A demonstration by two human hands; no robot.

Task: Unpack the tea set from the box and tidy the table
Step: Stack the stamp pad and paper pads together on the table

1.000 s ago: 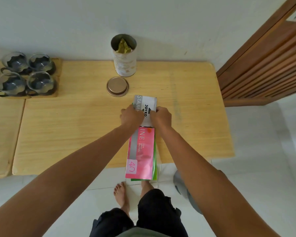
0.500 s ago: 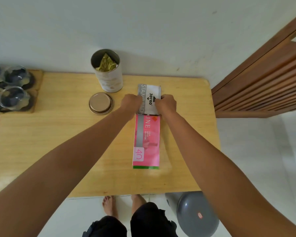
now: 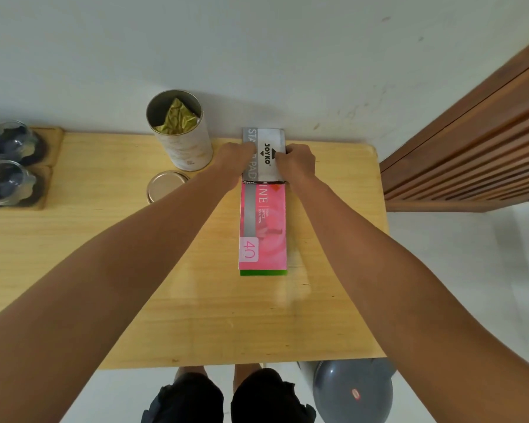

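Left hand (image 3: 237, 158) and right hand (image 3: 297, 161) — both with fingers curled — grip the opposite long sides of the grey box (image 3: 264, 154), which lies at the far edge of the table (image 3: 196, 300), near its far right corner. One pink box (image 3: 263, 227) lies flat just behind it, end to end; a green edge shows beneath, possibly a further box. One open tin (image 3: 180, 132) stands at the far edge, left of the hands; one lid (image 3: 165, 184) lies beside it. Two glass cups (image 3: 6, 163) are visible at the far left — others may be cut off.
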